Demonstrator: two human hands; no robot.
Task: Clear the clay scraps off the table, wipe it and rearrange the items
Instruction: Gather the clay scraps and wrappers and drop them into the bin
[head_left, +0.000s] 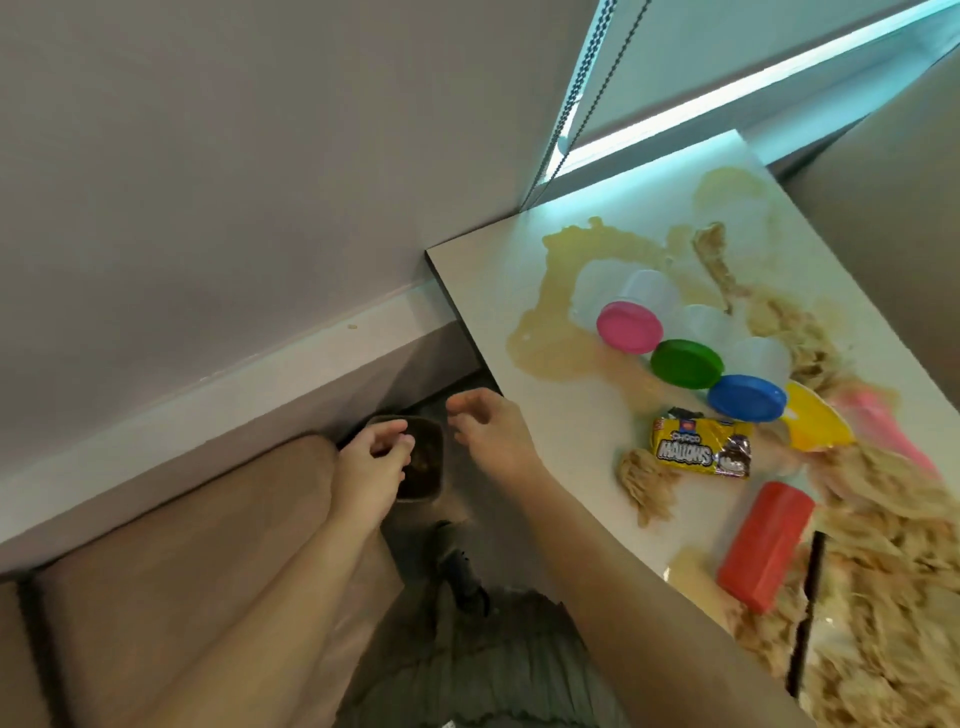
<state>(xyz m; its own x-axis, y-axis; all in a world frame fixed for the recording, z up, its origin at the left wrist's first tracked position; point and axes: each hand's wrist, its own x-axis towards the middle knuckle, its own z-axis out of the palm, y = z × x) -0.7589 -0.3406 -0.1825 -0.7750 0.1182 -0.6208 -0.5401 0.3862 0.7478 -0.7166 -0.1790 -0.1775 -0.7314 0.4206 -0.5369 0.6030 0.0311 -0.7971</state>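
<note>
The clay scraps lie in a shaggy beige heap along the right, near part of the worktop, with a small clump just left of it. They look soft, light and crumbly; I would gather them by cupping from the heap's edges, since pinching would likely shed crumbs. A yellowish smear marks the glossy white surface at the far side. Beside it stand three tubs, their round lids pink, green and blue, with a crinkly snack packet and a smooth red block nearer. Off the left edge, both hands hover over a dark bin. The left hand has bunched fingertips, and I cannot tell if it pinches anything. The right hand is loosely spread and holds nothing.
</note>
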